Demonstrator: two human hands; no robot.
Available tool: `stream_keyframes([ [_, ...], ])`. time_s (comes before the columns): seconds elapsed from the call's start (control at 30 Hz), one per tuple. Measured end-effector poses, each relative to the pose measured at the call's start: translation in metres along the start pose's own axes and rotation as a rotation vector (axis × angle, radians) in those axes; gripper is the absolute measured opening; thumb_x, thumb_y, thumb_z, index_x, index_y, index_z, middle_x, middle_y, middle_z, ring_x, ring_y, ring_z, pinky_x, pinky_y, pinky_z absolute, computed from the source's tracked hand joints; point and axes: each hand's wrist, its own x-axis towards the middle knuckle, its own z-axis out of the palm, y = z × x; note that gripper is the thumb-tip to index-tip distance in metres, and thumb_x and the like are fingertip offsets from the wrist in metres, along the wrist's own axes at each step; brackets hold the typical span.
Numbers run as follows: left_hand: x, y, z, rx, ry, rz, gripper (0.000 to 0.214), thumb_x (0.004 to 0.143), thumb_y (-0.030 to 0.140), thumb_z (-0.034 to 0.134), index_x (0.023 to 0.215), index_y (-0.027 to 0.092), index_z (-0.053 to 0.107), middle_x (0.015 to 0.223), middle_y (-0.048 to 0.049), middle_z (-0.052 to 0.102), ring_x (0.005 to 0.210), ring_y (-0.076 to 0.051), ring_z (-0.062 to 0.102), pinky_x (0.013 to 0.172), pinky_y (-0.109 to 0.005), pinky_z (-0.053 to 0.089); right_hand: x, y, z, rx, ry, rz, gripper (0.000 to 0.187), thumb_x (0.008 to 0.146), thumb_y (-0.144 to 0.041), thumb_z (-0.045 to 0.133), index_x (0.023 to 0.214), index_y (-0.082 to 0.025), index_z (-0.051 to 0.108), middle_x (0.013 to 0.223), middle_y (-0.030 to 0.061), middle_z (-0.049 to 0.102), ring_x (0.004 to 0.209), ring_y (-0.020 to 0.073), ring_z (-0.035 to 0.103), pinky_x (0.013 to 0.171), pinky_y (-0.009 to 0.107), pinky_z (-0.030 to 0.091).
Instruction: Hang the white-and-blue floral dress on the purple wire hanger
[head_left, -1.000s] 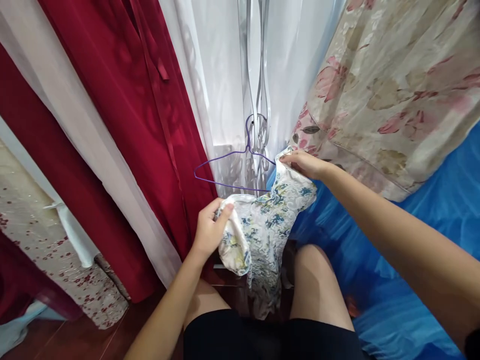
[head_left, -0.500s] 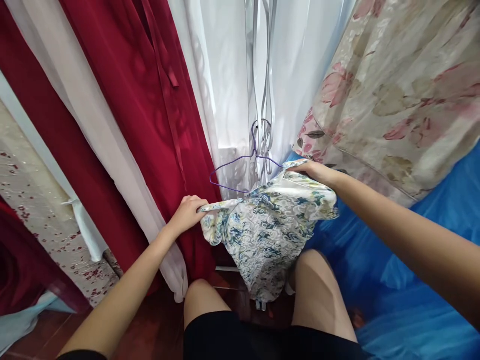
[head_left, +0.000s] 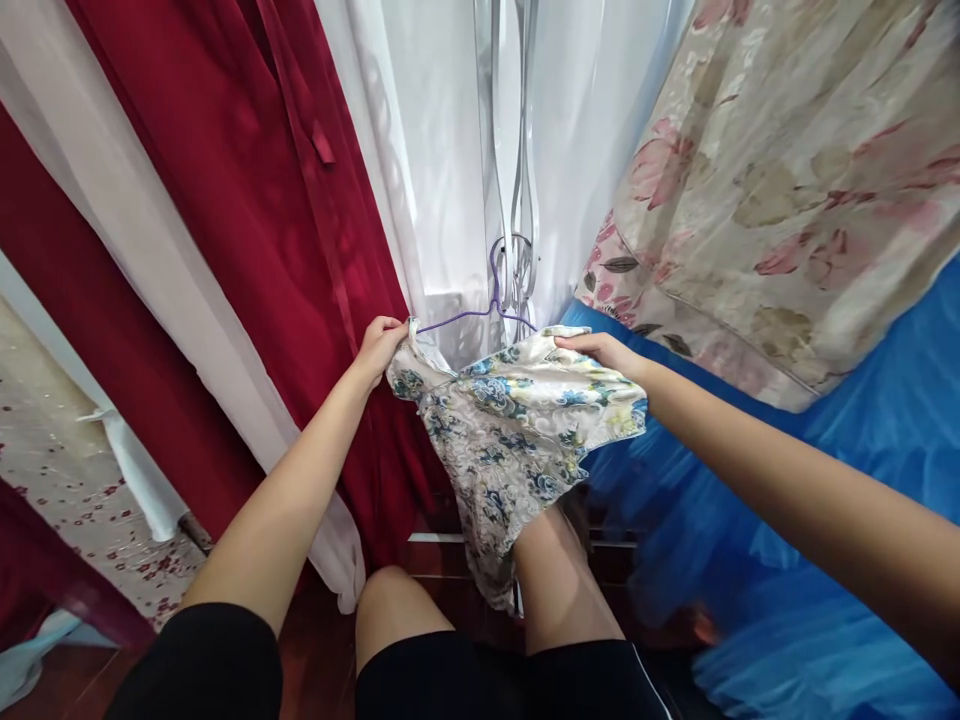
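Note:
A white blouse (head_left: 502, 430) with a blue and yellow floral print is stretched between my two hands, its lower end hanging by my knees. My left hand (head_left: 381, 348) grips one shoulder edge at the left. On the other side, my right hand (head_left: 600, 350) holds the opposite shoulder, thumb and part of the fingers tucked under the cloth. A purple wire hanger (head_left: 495, 285) hangs by its hook from a white metal frame (head_left: 517, 245). Both its shoulders run in behind the blouse's upper edge, and its lower bar is hidden.
Long red fabric (head_left: 225, 180) and a pale pink drape (head_left: 142, 220) hang at the left. White cloth (head_left: 435, 150) hangs behind the metal frame. To the right are a beige floral fabric (head_left: 787, 200) and blue tulle (head_left: 750, 480) reaching toward the dark red floor (head_left: 315, 640).
My left hand has risen and brought its side of the blouse up over the left end of the hanger. The right hand still holds the other shoulder. The view has shifted slightly.

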Motion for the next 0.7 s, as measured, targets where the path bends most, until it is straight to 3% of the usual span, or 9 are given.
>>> stream_keyframes([
  [0.1,-0.015,0.008,-0.009,0.015,-0.009,0.127,0.025,0.074,0.039,0.065,0.070,0.018,0.053,0.065,0.0022,0.050,0.061,-0.013,0.044,0.058,-0.024,0.034,-0.014,0.012,-0.014,0.057,-0.028,0.110,0.031,0.079,-0.038,0.075,0.104,-0.020,0.073,0.091,0.0077,0.079,0.083,0.0253,0.075,0.076,0.036,0.061],
  [0.2,-0.040,0.017,-0.022,0.093,-0.050,0.313,0.031,0.086,0.042,0.055,0.066,0.018,0.054,0.065,0.0013,0.049,0.064,-0.014,0.045,0.060,-0.025,0.035,-0.034,0.030,-0.031,0.034,0.031,-0.008,0.024,0.073,-0.033,0.084,0.088,-0.020,0.071,0.080,0.0023,0.074,0.072,0.0188,0.071,0.066,0.027,0.057],
  [0.27,-0.057,0.026,-0.028,0.168,-0.041,0.419,0.032,0.091,0.043,0.050,0.075,0.017,0.060,0.070,0.0002,0.054,0.068,-0.015,0.050,0.065,-0.025,0.038,-0.044,0.036,-0.038,0.047,0.110,-0.095,0.028,0.070,-0.034,0.085,0.067,-0.020,0.061,0.061,-0.0023,0.064,0.054,0.0136,0.061,0.056,0.025,0.051],
  [0.33,-0.068,0.038,-0.029,0.267,-0.034,0.502,0.033,0.093,0.047,0.050,0.093,0.017,0.066,0.082,-0.0021,0.063,0.077,-0.018,0.057,0.072,-0.026,0.041,-0.049,0.028,-0.038,0.088,0.190,-0.151,0.033,0.069,-0.036,0.084,0.062,-0.020,0.057,0.055,-0.0032,0.060,0.048,0.0129,0.055,0.052,0.027,0.049],
  [0.4,-0.073,0.050,-0.028,0.386,-0.013,0.554,0.036,0.090,0.049,0.056,0.106,0.019,0.067,0.094,-0.0039,0.069,0.085,-0.021,0.061,0.077,-0.027,0.043,-0.049,0.009,-0.030,0.122,0.248,-0.178,0.024,0.073,-0.040,0.079,0.074,-0.021,0.065,0.066,0.0013,0.069,0.058,0.0190,0.064,0.061,0.033,0.054],
  [0.5,-0.068,0.059,-0.021,0.525,0.052,0.572,0.029,0.088,0.047,0.061,0.096,0.020,0.067,0.086,-0.0017,0.068,0.077,-0.019,0.059,0.071,-0.027,0.039,-0.052,-0.025,-0.002,0.133,0.270,-0.237,0.032,0.082,-0.047,0.067,0.100,-0.021,0.072,0.087,0.0074,0.077,0.086,0.0280,0.072,0.080,0.040,0.058],
  [0.57,-0.063,0.054,-0.015,0.517,0.100,0.534,0.031,0.091,0.047,0.057,0.077,0.019,0.062,0.068,0.0009,0.057,0.065,-0.015,0.050,0.063,-0.027,0.033,-0.063,-0.038,0.024,0.092,0.186,-0.271,0.038,0.087,-0.051,0.061,0.108,-0.022,0.072,0.092,0.0077,0.078,0.094,0.0282,0.072,0.084,0.040,0.059],
  [0.63,-0.060,0.043,-0.007,0.370,0.141,0.445,0.045,0.094,0.051,0.050,0.062,0.019,0.050,0.057,0.0020,0.045,0.057,-0.013,0.041,0.057,-0.028,0.028,-0.082,-0.040,0.052,-0.058,-0.026,-0.314,0.045,0.092,-0.056,0.056,0.114,-0.021,0.072,0.099,0.0076,0.077,0.099,0.0270,0.072,0.089,0.039,0.059],
  [0.7,-0.063,0.033,0.002,0.116,0.180,0.315,0.056,0.096,0.060,0.043,0.055,0.021,0.040,0.051,0.0023,0.037,0.051,-0.013,0.035,0.053,-0.029,0.025,-0.103,-0.033,0.073,-0.342,-0.275,-0.394,0.046,0.094,-0.056,0.057,0.122,-0.021,0.070,0.115,0.0075,0.074,0.110,0.0263,0.068,0.099,0.039,0.054],
])
